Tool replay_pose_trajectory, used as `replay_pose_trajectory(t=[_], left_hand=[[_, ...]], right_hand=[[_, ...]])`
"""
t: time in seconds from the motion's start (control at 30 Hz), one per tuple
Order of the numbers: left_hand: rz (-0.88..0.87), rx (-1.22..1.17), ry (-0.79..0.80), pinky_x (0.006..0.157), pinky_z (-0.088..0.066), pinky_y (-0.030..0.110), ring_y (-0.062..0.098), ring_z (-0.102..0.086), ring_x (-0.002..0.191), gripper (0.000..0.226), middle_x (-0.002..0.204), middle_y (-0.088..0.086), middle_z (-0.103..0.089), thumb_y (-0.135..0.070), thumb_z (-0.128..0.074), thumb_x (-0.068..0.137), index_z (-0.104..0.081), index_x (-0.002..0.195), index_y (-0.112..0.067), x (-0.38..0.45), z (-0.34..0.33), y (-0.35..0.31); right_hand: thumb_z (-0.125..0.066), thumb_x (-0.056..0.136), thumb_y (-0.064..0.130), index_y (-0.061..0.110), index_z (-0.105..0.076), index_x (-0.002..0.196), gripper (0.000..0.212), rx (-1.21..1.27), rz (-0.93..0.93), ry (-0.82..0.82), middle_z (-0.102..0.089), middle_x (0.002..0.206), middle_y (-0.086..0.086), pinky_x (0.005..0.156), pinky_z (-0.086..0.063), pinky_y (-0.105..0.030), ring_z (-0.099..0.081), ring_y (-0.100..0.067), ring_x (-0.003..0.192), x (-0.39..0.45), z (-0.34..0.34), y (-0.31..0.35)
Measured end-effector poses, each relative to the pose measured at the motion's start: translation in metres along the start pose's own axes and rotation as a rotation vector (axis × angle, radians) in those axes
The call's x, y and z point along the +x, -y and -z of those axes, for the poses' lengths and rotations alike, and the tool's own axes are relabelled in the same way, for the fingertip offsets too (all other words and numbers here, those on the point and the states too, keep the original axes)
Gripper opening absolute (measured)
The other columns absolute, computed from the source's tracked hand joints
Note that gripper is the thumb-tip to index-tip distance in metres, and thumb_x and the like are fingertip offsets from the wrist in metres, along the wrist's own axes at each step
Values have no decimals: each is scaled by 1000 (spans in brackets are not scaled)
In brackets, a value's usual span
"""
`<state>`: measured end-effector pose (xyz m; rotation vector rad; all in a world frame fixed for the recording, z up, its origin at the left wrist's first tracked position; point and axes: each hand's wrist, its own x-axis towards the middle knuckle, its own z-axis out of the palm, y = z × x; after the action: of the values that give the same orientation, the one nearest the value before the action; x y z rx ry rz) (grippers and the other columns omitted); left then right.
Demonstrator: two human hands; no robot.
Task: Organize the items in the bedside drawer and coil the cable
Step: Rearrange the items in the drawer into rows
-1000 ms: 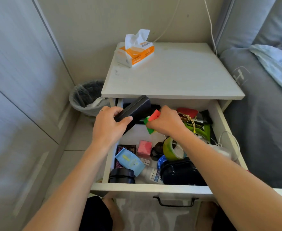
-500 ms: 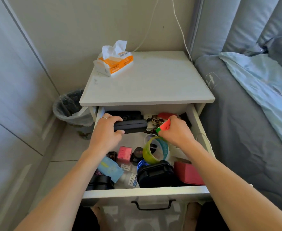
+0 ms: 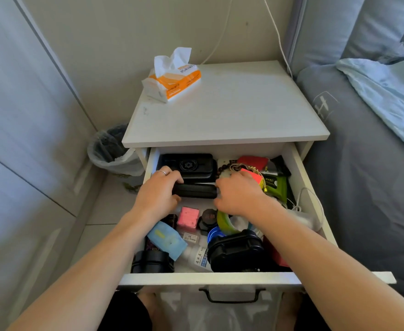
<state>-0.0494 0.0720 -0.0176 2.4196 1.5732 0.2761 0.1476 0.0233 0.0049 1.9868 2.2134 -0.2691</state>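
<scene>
Inside the open drawer (image 3: 294,168), the left hand (image 3: 158,194) curls around one end of a black case (image 3: 196,191) lying crosswise near the back. Opposite, the right hand (image 3: 238,194) touches the case's other end while pinching a red-and-green cube (image 3: 253,176). A white cable (image 3: 312,199) hangs over the drawer's right wall.
</scene>
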Motion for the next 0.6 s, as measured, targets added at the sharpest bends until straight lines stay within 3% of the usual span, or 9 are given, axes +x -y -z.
replay_pose_trajectory(t=[0.13, 0.23, 0.3, 0.4, 0.5, 0.6], left_hand=[[-26, 187, 88, 67, -35, 32, 23, -50, 99, 36, 110, 1, -47, -17, -73, 80, -53, 110, -19, 4, -4, -1], [5, 231, 170, 64, -37, 33, 21, -45, 86, 25, 109, 2, -48, -20, -70, 87, -54, 106, -19, 3, -6, 1], [4, 256, 171, 63, -37, 33, 23, -45, 80, 19, 109, 3, -49, -16, -66, 88, -56, 104, -18, 2, -9, 4], [-10, 253, 135, 63, -36, 33, 25, -50, 89, 18, 109, 4, -50, -13, -64, 88, -56, 104, -16, 2, -12, 4], [-7, 266, 104, 63, -36, 35, 28, -55, 99, 19, 110, 5, -50, -9, -63, 88, -57, 106, -14, 3, -14, 4], [11, 266, 67, 63, -37, 35, 28, -56, 100, 21, 111, 5, -51, -6, -63, 88, -57, 106, -14, 3, -16, 3]], right_hand=[[-53, 92, 38, 16, -61, 112, 31, -163, 2, 126, -63, 110, -7, 111, -27, -44, -54, -28, 112, 1, 6, 5], [-55, 92, 33, 17, -55, 100, 18, -139, -12, 120, -62, 103, -3, 104, -31, -44, -56, -25, 100, 11, 11, 11], [-57, 91, 32, 18, -51, 97, 16, -110, -21, 122, -60, 105, -4, 99, -34, -43, -57, -26, 102, 20, 13, 17], [-61, 89, 30, 18, -53, 101, 18, -92, -57, 162, -56, 104, -4, 94, -39, -42, -57, -27, 101, 33, 11, 22], [-67, 85, 32, 16, -60, 112, 32, -30, -129, 198, -56, 96, -3, 72, -45, -34, -57, -25, 88, 42, 3, 25], [-64, 85, 33, 18, -61, 103, 24, -53, -157, 116, -62, 101, -1, 67, -41, -31, -58, -23, 85, 43, -9, 26]])
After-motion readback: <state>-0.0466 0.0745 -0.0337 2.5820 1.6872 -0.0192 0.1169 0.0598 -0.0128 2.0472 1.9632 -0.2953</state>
